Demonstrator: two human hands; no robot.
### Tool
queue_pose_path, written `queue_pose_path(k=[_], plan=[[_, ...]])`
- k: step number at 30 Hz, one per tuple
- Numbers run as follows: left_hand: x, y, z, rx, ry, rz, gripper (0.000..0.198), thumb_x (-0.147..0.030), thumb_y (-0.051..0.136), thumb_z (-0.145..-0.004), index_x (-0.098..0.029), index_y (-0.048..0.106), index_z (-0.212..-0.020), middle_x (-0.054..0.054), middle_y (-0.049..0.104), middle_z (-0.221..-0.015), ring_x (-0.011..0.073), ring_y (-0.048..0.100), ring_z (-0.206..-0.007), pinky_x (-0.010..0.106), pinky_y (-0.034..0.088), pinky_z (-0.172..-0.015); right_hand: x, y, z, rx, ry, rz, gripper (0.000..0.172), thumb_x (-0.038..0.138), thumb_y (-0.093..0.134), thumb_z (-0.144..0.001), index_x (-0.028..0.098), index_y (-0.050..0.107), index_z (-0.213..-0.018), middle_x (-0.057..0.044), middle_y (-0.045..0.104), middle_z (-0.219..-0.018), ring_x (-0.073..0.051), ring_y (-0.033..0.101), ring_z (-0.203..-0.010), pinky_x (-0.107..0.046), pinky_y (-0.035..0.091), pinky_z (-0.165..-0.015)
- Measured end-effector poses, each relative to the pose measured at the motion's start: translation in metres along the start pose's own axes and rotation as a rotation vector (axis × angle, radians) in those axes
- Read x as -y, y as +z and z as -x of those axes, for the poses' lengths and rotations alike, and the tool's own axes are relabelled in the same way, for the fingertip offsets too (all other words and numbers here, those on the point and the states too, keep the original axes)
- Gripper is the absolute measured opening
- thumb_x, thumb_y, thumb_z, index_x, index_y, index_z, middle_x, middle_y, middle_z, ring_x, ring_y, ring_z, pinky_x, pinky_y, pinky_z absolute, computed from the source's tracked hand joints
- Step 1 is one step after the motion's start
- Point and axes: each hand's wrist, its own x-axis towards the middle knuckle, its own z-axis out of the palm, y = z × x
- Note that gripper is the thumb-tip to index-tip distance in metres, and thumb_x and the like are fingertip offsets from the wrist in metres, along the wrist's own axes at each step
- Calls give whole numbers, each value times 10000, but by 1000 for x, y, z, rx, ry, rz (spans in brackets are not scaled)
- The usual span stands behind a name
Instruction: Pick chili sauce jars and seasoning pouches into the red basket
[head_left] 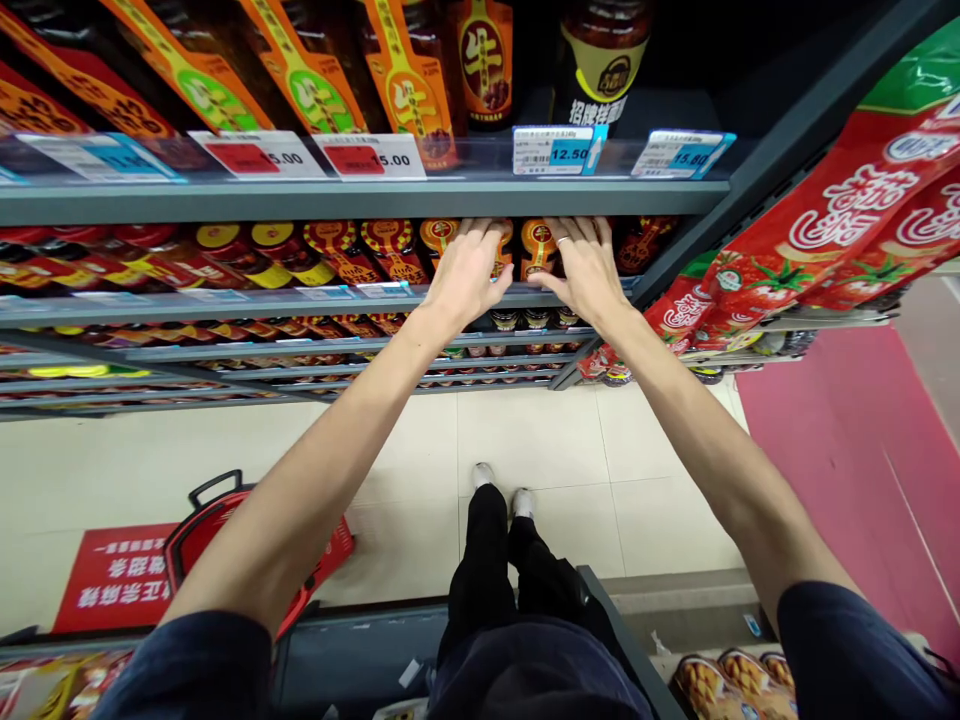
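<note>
Jars (538, 243) with orange tops stand in a row on a grey store shelf (262, 309), two hands among them.
Red pouches (847, 210) hang to the right; below, a red basket (341, 545) shows above the pale tiled floor (540, 430). Both arms stretch forward, the left hand (471, 268) and right hand (589, 268) backs up, thumbs pointing inward; whether either grip is clamped on a jar, I cannot tell.

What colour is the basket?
The basket is red with black edging, best seen in the head view.
</note>
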Motion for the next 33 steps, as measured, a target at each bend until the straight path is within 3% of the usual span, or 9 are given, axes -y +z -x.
queue_pose_path(k=[6,10,13,17,21,27,30,33], plan=[[-19,18,-19,60,26,38,587,-463,620,-948,-217,508,-1469,171,519,-1532,383,453,-1444,551,350,-1236,-17,-12,15,-188,146,28,589,626,558,-956,287,536,-1437,-131,524,-1529,-387,396,-1483,-696,269,-1243],[-22,31,-37,122,20,-21,570,-353,659,-927,-217,530,-1466,155,591,-1458,384,552,-1344,518,450,-1162,-28,-18,13,-120,127,-7,444,485,494,-1003,297,581,-1396,-110,593,-1467,-330,527,-1389,-601,393,-1220],[-17,34,-42,137,11,-63,513,-302,639,-937,-215,563,-1436,141,644,-1368,374,628,-1245,497,491,-1112,-32,-24,13,-58,100,-57,442,445,507,-987,288,581,-1393,-102,623,-1446,-338,542,-1377,-620,403,-1212],[-11,32,-41,175,16,-65,525,-348,621,-952,-176,552,-1443,165,661,-1322,405,626,-1241,550,467,-1124,-29,-29,16,-42,91,-116,437,473,524,-981,309,575,-1383,-75,616,-1466,-334,526,-1399,-639,375,-1232],[-13,30,-39,126,40,60,540,-481,628,-938,-217,570,-1407,137,607,-1443,398,546,-1346,523,421,-1187,-27,-27,17,-44,107,-101,459,525,521,-985,308,564,-1387,-80,610,-1467,-336,521,-1406,-655,367,-1232],[-20,14,-27,126,-75,74,654,-625,630,-912,-261,518,-1443,104,531,-1536,381,429,-1445,580,342,-1242,-35,-14,26,-132,97,-51,655,613,633,-912,399,445,-1502,-52,475,-1585,-336,377,-1516,-646,313,-1275],[-14,2,-18,87,-134,9,715,-678,599,-915,-271,472,-1489,84,523,-1550,363,418,-1449,594,329,-1254,-37,-8,28,-162,117,-48,614,582,580,-952,415,416,-1520,-38,456,-1597,-333,366,-1522,-658,306,-1272],[-7,1,-14,94,-39,39,680,-647,582,-931,-277,495,-1495,78,500,-1576,347,392,-1484,555,318,-1282,-36,-10,25,-119,129,-39,552,528,544,-979,379,441,-1500,-52,486,-1575,-336,410,-1492,-651,335,-1253]])
